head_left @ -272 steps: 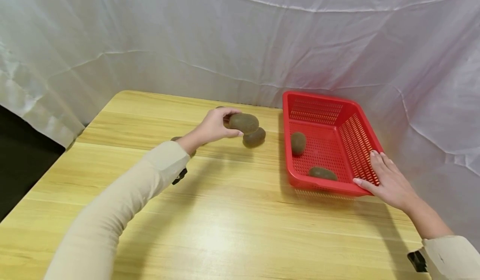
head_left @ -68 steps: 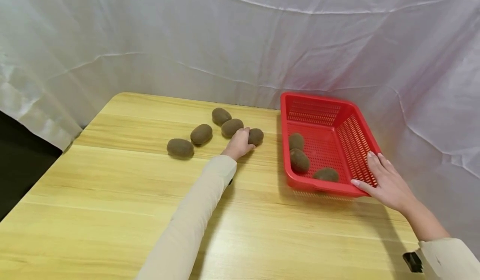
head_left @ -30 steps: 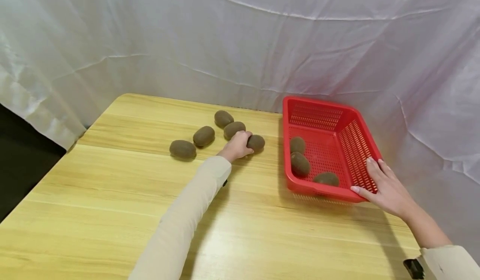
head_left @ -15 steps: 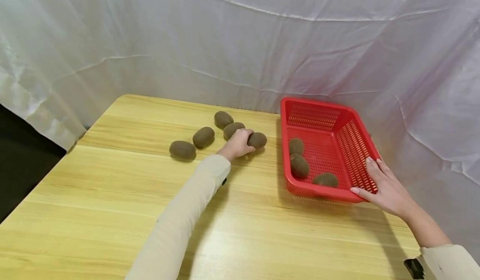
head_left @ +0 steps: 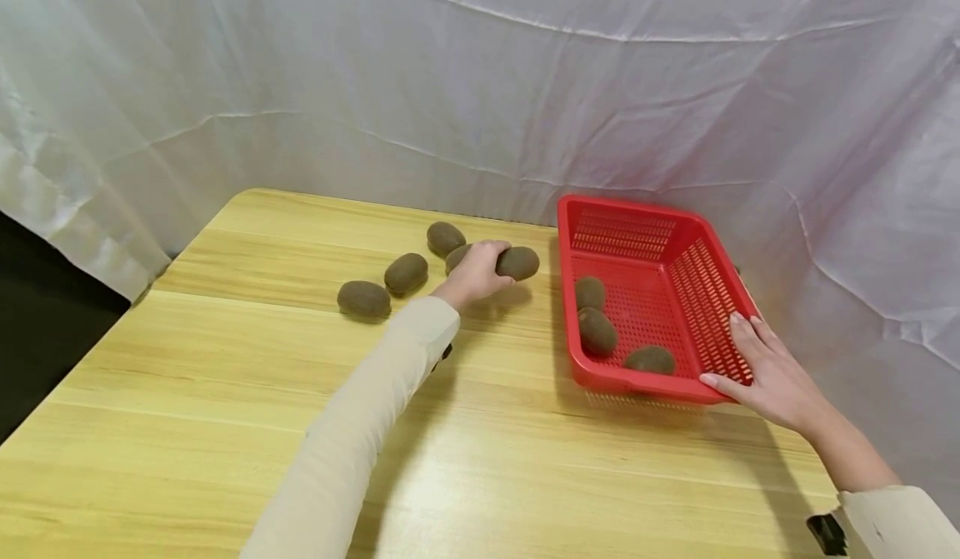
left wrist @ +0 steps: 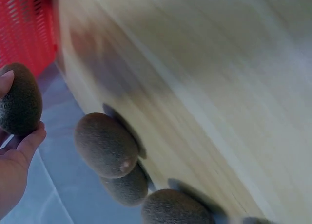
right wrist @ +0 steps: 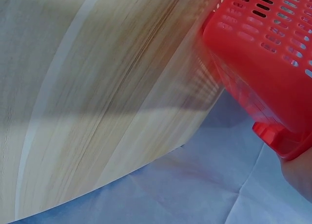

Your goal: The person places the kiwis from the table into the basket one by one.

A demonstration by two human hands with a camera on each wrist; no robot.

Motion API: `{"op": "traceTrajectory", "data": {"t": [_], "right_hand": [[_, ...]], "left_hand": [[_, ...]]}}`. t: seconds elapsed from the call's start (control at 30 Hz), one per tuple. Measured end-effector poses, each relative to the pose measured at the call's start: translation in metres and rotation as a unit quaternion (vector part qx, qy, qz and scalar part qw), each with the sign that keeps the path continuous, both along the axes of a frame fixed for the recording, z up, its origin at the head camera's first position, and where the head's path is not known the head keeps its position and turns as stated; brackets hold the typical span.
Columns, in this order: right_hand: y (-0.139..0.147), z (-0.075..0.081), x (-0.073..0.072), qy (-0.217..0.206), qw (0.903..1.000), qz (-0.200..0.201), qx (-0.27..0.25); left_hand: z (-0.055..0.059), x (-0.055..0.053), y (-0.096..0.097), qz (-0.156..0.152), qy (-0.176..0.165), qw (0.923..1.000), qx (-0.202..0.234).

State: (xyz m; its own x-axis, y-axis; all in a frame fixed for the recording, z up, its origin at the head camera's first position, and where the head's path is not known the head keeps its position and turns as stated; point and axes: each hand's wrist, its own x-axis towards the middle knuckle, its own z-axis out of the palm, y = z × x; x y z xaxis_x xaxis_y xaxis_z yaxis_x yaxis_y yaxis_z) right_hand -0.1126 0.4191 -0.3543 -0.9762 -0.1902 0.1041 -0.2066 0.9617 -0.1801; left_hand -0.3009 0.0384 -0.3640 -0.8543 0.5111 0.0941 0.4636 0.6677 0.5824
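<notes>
In the head view my left hand [head_left: 477, 272] holds a brown kiwi [head_left: 519, 263] just above the table, between thumb and fingers. The left wrist view shows that kiwi [left wrist: 20, 100] with a thumb and a fingertip against it. Several more kiwis lie on the table, among them one at the left [head_left: 363, 300] and one partly hidden behind the hand [head_left: 456, 257]. My right hand [head_left: 782, 378] holds the near right corner of a red plastic basket [head_left: 637, 380], fingers over the rim. Inside the basket are three kiwis, one near the front wall [head_left: 650, 360].
The light wooden table [head_left: 480, 459] ends at a pale hanging cloth [head_left: 420, 92] behind. A dark area [head_left: 52, 317] lies beyond the table's left edge. The basket's red rim [right wrist: 287, 146] and slotted side show in the right wrist view.
A third kiwi has come into the basket since the oldest frame. Over the last half second my left hand has lifted another kiwi off the table. The right hand stays at the basket corner.
</notes>
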Motion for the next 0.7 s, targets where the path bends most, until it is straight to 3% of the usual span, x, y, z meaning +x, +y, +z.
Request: {"op": "traceTrajectory", "data": {"t": [0.3, 0.7], "right_hand": [[-0.001, 0.0, 0.0, 0.003, 1.0, 0.001, -0.003], [-0.001, 0.0, 0.001, -0.004, 1.0, -0.005, 0.0]], "left_hand": [[0.015, 0.005, 0.007, 0.018, 0.0, 0.9966, 0.081], [0.044, 0.01, 0.015, 0.01, 0.037, 0.9958, 0.084]]}}
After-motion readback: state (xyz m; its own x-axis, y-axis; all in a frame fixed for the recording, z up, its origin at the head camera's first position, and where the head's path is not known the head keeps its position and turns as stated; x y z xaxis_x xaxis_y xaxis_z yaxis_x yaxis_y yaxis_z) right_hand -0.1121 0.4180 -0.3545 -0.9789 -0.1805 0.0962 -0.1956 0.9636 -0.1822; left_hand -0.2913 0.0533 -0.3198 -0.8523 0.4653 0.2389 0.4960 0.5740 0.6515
